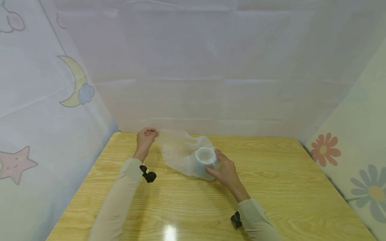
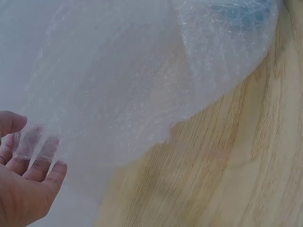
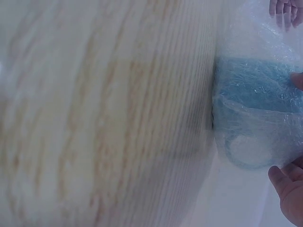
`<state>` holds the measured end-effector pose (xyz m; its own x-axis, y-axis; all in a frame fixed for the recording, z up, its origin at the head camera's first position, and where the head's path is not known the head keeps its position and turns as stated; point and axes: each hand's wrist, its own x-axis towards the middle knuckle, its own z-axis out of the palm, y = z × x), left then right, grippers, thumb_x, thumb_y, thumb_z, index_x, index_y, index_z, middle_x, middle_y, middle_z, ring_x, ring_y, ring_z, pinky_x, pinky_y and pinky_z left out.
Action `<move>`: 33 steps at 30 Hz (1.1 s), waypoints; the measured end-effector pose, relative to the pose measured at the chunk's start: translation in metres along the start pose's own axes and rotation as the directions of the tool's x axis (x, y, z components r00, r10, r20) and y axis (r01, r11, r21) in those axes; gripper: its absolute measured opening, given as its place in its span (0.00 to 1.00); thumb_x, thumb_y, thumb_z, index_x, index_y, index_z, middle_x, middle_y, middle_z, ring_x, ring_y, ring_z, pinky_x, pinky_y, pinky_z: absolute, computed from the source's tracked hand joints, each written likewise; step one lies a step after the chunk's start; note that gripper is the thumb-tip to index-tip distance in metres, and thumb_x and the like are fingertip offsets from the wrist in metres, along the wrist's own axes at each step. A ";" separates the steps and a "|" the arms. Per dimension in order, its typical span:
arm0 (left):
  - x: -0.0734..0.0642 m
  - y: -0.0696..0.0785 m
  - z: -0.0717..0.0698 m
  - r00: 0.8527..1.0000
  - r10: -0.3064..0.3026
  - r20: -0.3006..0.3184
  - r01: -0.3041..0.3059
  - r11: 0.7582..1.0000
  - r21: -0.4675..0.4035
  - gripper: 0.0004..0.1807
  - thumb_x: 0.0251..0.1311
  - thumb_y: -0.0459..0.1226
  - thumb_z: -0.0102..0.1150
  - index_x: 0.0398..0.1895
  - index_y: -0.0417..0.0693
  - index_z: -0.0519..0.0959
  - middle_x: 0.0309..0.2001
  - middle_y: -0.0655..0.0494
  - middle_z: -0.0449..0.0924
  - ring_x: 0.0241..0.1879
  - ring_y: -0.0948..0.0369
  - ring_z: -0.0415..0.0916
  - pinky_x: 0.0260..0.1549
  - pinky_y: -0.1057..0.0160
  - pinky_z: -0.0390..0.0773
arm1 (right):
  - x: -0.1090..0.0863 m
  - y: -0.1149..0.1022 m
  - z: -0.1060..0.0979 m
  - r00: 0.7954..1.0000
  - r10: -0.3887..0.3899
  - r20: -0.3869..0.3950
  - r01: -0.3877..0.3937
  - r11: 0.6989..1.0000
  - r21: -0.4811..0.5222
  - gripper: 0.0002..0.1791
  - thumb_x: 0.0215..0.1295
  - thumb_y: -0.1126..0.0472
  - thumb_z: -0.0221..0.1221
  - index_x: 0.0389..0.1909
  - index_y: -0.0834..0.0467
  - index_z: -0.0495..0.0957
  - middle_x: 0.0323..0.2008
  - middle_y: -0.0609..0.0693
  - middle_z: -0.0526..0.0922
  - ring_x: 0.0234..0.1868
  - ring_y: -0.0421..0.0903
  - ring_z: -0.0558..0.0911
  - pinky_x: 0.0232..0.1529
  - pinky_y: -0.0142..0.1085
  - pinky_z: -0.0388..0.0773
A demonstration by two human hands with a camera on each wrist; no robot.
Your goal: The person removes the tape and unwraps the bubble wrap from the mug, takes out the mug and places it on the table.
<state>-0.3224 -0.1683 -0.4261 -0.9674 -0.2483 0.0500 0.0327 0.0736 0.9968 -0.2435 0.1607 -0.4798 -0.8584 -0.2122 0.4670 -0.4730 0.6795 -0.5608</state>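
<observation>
A light-blue mug (image 1: pixel 206 156) with a white inside stands on the table, partly wrapped in clear bubble wrap (image 1: pixel 176 150). Through the film, the right wrist view shows the mug's blue side (image 3: pixel 255 85) and a ring-shaped part like a handle. My right hand (image 1: pixel 227 170) grips the mug from the right, thumb at the near side and fingers at the far side. Off to the left, my left hand (image 1: pixel 145 141) pinches the free edge of the wrap and holds it up. In the left wrist view, the sheet (image 2: pixel 118 85) stretches from those fingers toward the mug.
The wooden table (image 1: pixel 271 187) reaches back to a pale cloth wall (image 1: pixel 196 67). Printed cloth walls stand at both sides, with a moon (image 1: pixel 73 82) on the left and flowers (image 1: pixel 325 149) on the right. Small black cameras (image 1: pixel 147 174) sit at both wrists.
</observation>
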 end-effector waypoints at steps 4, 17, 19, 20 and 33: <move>0.002 -0.001 0.000 0.998 -0.047 -0.031 0.044 0.996 -0.081 0.13 0.64 0.33 0.61 0.49 0.35 0.76 0.43 0.47 0.81 0.44 0.52 0.79 0.32 0.69 0.77 | 0.001 0.000 0.001 1.000 0.002 0.003 -0.002 1.000 0.002 0.47 0.48 0.54 0.75 0.64 0.73 0.65 0.61 0.69 0.69 0.60 0.64 0.72 0.55 0.53 0.73; 0.001 -0.004 0.000 0.996 -0.088 -0.034 0.081 0.983 -0.162 0.18 0.66 0.34 0.60 0.54 0.32 0.74 0.48 0.43 0.80 0.50 0.48 0.78 0.34 0.69 0.77 | 0.002 0.000 0.002 1.000 -0.010 -0.002 0.010 1.000 0.024 0.47 0.48 0.54 0.75 0.64 0.73 0.65 0.60 0.69 0.71 0.59 0.64 0.73 0.54 0.53 0.74; 0.002 -0.004 0.000 0.999 -0.030 -0.013 0.029 0.995 -0.094 0.17 0.66 0.35 0.60 0.53 0.33 0.75 0.46 0.45 0.79 0.48 0.49 0.77 0.35 0.69 0.77 | 0.002 0.000 0.003 1.000 -0.008 -0.003 0.008 1.000 0.020 0.47 0.48 0.55 0.76 0.64 0.73 0.65 0.60 0.69 0.71 0.59 0.64 0.73 0.54 0.53 0.73; 0.002 -0.003 0.001 1.000 0.005 0.005 -0.005 0.998 -0.056 0.17 0.66 0.35 0.60 0.53 0.33 0.75 0.46 0.45 0.79 0.48 0.50 0.76 0.37 0.68 0.77 | 0.002 0.000 0.003 1.000 -0.007 -0.003 0.007 1.000 0.018 0.47 0.48 0.55 0.76 0.64 0.73 0.65 0.60 0.69 0.71 0.59 0.64 0.73 0.55 0.53 0.73; -0.004 0.035 0.007 0.928 0.344 0.145 -0.369 0.906 0.207 0.14 0.60 0.32 0.66 0.49 0.39 0.78 0.48 0.44 0.80 0.49 0.52 0.77 0.53 0.57 0.75 | 0.001 -0.002 0.000 1.000 0.027 0.017 -0.027 1.000 0.001 0.47 0.49 0.55 0.75 0.64 0.74 0.65 0.62 0.69 0.69 0.62 0.65 0.70 0.57 0.53 0.70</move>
<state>-0.3195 -0.1579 -0.3918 -0.9225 -0.0647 0.3806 0.3344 0.3585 0.8716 -0.2434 0.1592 -0.4789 -0.8739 -0.2057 0.4405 -0.4503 0.6839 -0.5741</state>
